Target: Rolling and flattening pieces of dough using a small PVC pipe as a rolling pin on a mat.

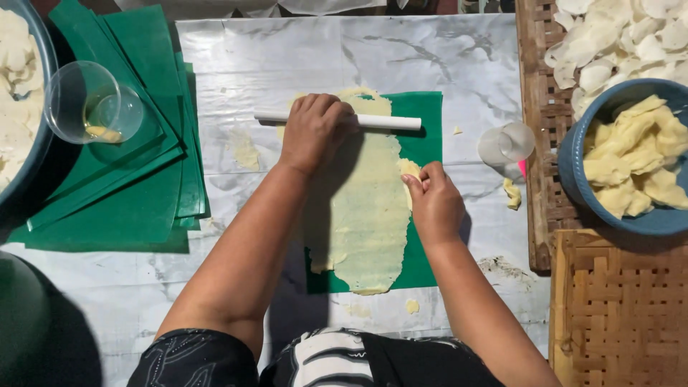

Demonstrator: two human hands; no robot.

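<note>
On the marbled table (473,64), thin soft dough (369,215), judged tearable, lies on a green sheet (423,122); a white roller (387,122) is pressed under the left hand (314,132), its fingers curled over it, while the dough's right edge is pinched by the right hand (432,201).

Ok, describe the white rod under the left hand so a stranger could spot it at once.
Start at the silvery marbled sheet covering the table, then find the green plastic sheet at its centre, spread with pale yellow flattened dough. Across the dough's far end lies a thin white cylindrical roller, pressed by the left hand. It is the only straight white stick there.
</note>
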